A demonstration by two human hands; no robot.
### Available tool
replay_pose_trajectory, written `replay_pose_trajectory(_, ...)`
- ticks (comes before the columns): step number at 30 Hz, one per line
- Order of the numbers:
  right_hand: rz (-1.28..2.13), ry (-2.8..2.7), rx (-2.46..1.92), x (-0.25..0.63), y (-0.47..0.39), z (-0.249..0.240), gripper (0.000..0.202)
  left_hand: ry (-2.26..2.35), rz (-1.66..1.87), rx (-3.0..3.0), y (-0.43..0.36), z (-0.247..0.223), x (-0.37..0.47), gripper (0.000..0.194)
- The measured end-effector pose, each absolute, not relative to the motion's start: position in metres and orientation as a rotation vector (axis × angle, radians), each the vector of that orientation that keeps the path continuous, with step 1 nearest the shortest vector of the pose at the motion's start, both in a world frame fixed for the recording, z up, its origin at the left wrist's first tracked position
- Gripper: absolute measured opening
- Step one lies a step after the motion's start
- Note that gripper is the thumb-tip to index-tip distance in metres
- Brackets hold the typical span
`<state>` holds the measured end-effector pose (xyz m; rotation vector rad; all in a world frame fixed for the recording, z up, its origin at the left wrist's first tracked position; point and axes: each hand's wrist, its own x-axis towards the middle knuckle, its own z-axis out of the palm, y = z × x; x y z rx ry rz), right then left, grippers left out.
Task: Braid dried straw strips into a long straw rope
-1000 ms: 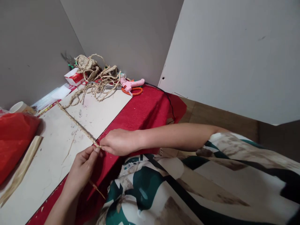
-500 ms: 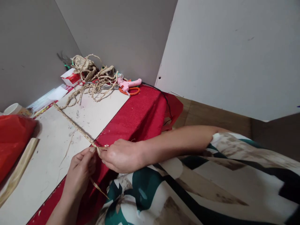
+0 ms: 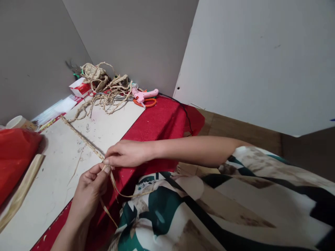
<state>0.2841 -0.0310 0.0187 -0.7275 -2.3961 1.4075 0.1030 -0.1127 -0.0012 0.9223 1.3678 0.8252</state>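
Observation:
A braided straw cord (image 3: 83,138) runs from the pile at the back of the board down to my hands. Its near end is pinched between the thumb and forefinger of my left hand (image 3: 90,183). My right hand (image 3: 125,153) is closed on the same end, its fingertips touching the braid just above the left thumb. Loose straw strands (image 3: 114,183) hang below the fingers, one curving toward the patterned clothing on my lap and another dangling under the left hand. Where the strands cross is hidden by my fingers.
A white board (image 3: 62,157) lies on a red cloth (image 3: 157,122). Toward the back are a tangle of braided cord (image 3: 112,92), a pink glue gun (image 3: 143,94), orange-handled scissors (image 3: 150,103) and a small box (image 3: 80,89). At left lie a red bag (image 3: 18,153) and a flat straw strip (image 3: 22,195).
My right hand has shifted up and left onto the braid, letting strands that it held fall loose below. The left hand keeps its pinch in nearly the same place.

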Motion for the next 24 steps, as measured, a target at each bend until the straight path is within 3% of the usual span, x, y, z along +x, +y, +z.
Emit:
replay_pose_trajectory(3,1.692,-2.399,-0.713,0.271,-0.021,0.001,0.036,1.391,0.812,0.948,-0.112,-0.003,0.101,0.028)
replay_pose_trajectory(11,1.794,-2.460,-0.608,0.268,-0.007,-0.012,0.041,1.422,0.708,1.026,-0.114,-0.007,0.100,0.037)
replay_pose_trajectory(19,1.877,-1.931,-0.809,0.264,-0.029,-0.024,0.029,1.693,0.618,1.589,-0.120,0.010,0.096,0.034)
replay_pose_trajectory(24,1.966,-1.536,-0.868,0.257,-0.048,-0.018,0.021,1.945,0.569,2.070,-0.130,-0.002,0.111,0.029)
